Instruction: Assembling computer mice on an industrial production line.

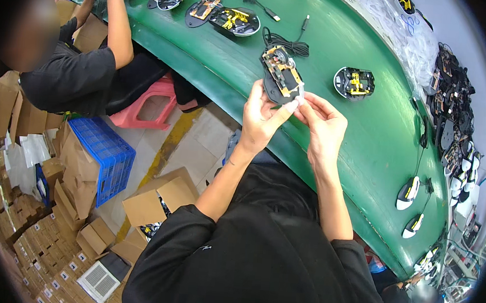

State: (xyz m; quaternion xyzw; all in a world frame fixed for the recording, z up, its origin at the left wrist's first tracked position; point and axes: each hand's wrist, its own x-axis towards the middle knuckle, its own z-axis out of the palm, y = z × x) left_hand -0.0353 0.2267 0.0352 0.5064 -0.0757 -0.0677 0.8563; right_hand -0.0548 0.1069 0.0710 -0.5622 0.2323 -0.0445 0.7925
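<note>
Above the near edge of the green table, my left hand [258, 121] grips an opened computer mouse base [285, 78], tilted up, with its brown circuit board and scroll wheel exposed. My right hand [325, 122] is closed in a pinch at the lower right edge of this base. Something small and whitish shows at those fingertips, too small to make out. A coiled black cable [290, 46] lies on the table just behind the base. To the right rests a mouse shell [353, 84] with yellow parts inside.
Further left on the green table [341, 40] lie more opened mice [235, 21]. Finished-looking white and black mice [407, 193] lie at the right, near a heap of dark parts [449, 104]. A co-worker [73, 78] sits at left, beside a blue crate [112, 162] and cardboard boxes [161, 199].
</note>
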